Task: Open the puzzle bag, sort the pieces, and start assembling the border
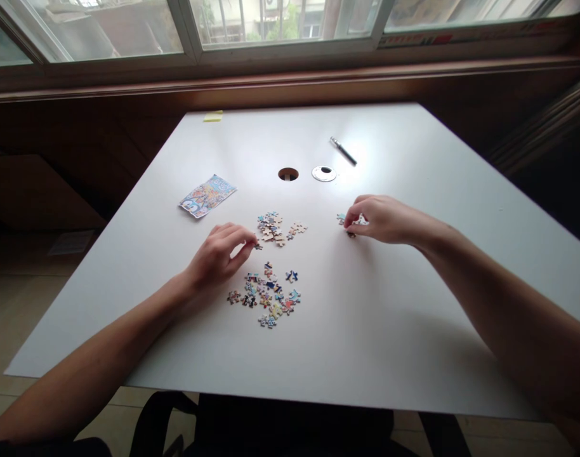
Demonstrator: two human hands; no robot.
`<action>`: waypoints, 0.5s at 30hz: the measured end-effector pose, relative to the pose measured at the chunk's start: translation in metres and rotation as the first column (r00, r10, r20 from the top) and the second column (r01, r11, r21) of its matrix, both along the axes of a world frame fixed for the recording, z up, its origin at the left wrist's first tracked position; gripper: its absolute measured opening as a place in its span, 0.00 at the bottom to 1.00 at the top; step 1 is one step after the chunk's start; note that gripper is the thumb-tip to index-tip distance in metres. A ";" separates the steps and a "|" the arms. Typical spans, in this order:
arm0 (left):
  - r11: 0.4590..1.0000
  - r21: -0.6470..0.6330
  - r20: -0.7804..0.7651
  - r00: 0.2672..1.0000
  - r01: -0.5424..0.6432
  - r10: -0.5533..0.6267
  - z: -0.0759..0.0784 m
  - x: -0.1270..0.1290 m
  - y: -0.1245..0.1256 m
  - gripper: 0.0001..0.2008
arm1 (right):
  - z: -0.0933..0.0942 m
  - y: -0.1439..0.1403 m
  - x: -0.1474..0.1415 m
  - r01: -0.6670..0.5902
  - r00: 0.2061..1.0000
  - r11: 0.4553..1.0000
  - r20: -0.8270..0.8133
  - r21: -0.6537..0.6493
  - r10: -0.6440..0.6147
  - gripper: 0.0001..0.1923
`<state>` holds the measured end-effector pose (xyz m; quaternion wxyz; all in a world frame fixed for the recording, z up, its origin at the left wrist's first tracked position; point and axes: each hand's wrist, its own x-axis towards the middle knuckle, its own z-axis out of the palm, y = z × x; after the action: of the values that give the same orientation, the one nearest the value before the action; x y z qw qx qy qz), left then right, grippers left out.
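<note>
My left hand (226, 249) pinches a small jigsaw puzzle piece (258, 245) between thumb and fingertips, just left of a heap of puzzle pieces (271, 227). Some pieces in that heap lie with their plain brown backs up. Nearer to me a second group of pieces (270, 293) is spread out, mostly with the coloured print showing. Over on the right, my right hand (375, 219) has its thumb and fingers closed on a puzzle piece (351, 235) at the table surface. Other puzzle pieces (341, 218) lie beside and partly behind those fingers.
A printed picture sheet (207, 196) lies at the left of the white table (366, 355). Toward the back are a round cable hole (288, 174), its loose cover (323, 173), a pen (343, 152) and a yellow sticky note (212, 116). Windows stand behind.
</note>
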<state>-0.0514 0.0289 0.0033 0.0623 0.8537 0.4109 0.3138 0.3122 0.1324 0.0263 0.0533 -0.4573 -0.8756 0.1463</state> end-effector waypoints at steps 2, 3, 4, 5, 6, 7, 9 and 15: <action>0.998 -0.045 0.023 0.998 -0.052 0.053 0.004 -0.009 0.005 0.08 | -0.002 0.000 0.000 0.001 1.000 1.000 0.024 0.013 -0.001 0.08; 0.994 -0.082 0.029 0.997 -0.069 0.071 0.005 -0.014 0.007 0.08 | -0.003 -0.001 0.000 0.005 0.999 1.000 0.034 0.024 -0.005 0.08; 0.989 -0.126 0.032 0.996 -0.079 0.084 0.006 -0.019 0.010 0.08 | -0.004 -0.001 0.000 0.011 0.999 0.999 0.044 0.037 -0.013 0.07; 0.981 -0.177 0.030 0.995 -0.085 0.091 0.006 -0.023 0.013 0.08 | -0.004 -0.002 0.000 0.018 0.998 0.999 0.053 0.050 -0.021 0.07; 0.970 -0.226 0.028 0.995 -0.088 0.097 0.006 -0.027 0.015 0.08 | -0.005 -0.002 -0.001 0.022 0.998 0.998 0.059 0.062 -0.026 0.07; 0.959 -0.268 0.029 0.994 -0.091 0.102 0.005 -0.031 0.017 0.08 | -0.005 -0.003 -0.001 0.022 0.998 0.997 0.060 0.073 -0.027 0.07; 0.939 -0.334 0.031 0.995 -0.081 0.096 0.004 -0.034 0.018 0.08 | -0.005 -0.005 -0.004 0.009 0.999 0.996 0.049 0.091 -0.014 0.07; 0.895 -0.444 0.002 0.998 0.053 -0.058 0.006 -0.028 0.013 0.06 | 0.002 -0.016 -0.017 -0.069 0.997 0.993 -0.015 0.093 0.070 0.09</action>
<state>-0.0799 0.0415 0.0095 0.2618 0.8301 0.4475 0.2053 0.2956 0.1161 0.0281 0.0774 -0.4222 -0.8963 0.1114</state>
